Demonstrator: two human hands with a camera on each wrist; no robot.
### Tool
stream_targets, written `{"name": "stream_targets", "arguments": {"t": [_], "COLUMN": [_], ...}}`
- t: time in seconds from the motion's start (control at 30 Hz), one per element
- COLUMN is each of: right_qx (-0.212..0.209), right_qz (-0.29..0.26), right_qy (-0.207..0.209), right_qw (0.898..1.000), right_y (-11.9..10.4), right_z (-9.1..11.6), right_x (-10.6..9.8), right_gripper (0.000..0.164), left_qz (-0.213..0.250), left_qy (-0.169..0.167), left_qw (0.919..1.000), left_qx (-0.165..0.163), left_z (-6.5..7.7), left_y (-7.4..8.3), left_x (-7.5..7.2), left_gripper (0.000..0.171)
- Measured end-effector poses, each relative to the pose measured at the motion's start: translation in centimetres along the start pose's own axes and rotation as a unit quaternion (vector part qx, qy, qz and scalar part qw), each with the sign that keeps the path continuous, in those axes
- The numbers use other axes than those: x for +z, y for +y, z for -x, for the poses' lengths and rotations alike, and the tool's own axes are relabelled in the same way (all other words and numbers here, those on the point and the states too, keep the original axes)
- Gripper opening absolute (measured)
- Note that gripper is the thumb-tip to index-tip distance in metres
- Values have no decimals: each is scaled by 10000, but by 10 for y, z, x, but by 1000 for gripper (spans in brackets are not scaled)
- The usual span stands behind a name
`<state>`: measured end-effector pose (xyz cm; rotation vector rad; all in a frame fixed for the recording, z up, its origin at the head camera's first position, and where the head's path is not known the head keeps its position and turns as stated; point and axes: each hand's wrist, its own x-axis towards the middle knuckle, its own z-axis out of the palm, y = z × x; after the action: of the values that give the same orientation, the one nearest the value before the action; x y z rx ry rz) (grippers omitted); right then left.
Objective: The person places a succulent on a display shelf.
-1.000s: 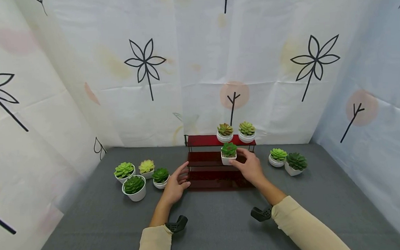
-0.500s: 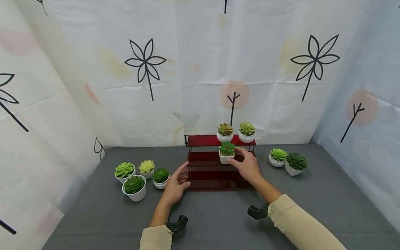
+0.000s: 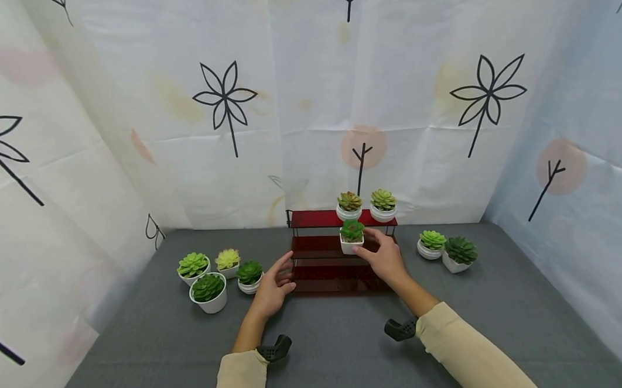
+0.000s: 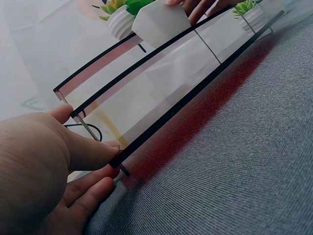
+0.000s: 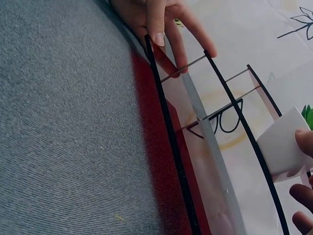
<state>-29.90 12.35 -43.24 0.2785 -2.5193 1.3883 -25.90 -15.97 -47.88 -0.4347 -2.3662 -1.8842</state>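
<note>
A three-tier display rack (image 3: pixel 313 243) with dark red see-through shelves stands near the back of the table. My right hand (image 3: pixel 387 260) pinches an angular white pot with a green succulent (image 3: pixel 352 233) at its right side, upright at the middle tier. In the left wrist view the pot's white wall (image 4: pixel 161 23) is against that tier's front edge; whether it bears on the shelf I cannot tell. My left hand (image 3: pixel 270 290) holds the rack's left end, its thumb (image 4: pixel 93 149) at the bottom tier's corner and other fingers spread around the side frame.
Two potted succulents, one reddish-green (image 3: pixel 349 206) and one pale green (image 3: pixel 383 205), stand on the top tier's right half. Left of the rack several potted succulents (image 3: pixel 209 293) are grouped. Two more, light green (image 3: pixel 431 245) and dark green (image 3: pixel 459 254), sit to the right.
My right hand has shifted the potted green succulent slightly left along the middle tier, then stayed nearly still. My left hand has kept its place at the rack.
</note>
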Motion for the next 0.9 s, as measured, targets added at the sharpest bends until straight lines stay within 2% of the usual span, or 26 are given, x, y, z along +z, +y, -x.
{"name": "stream_targets", "arguments": {"t": [0.17, 0.4, 0.53, 0.7, 0.9], "right_qx": [-140, -99, -214, -628, -1220], "right_qz": [-151, -430, -499, -91, 499], "right_qy": [251, 719, 976, 1446, 2046], "right_qw": [9995, 9964, 9938, 9875, 9699], "right_y": [2, 7, 12, 17, 26], "right_z": [5, 15, 16, 18, 15], "right_x": [-4, -14, -21, -31, -47], "right_gripper": [57, 52, 49, 48, 48], "left_qz": [-106, -134, -133, -143, -165], "left_qy": [119, 131, 157, 147, 164], "left_qw": [9999, 9998, 9998, 9998, 9997], "left_qx": [-30, 6, 1, -16, -41], "left_z": [-5, -5, -5, -3, -4], "left_y": [-16, -19, -18, -17, -16], "left_x": [1, 0, 0, 0, 1], "left_gripper": [75, 76, 76, 76, 76]}}
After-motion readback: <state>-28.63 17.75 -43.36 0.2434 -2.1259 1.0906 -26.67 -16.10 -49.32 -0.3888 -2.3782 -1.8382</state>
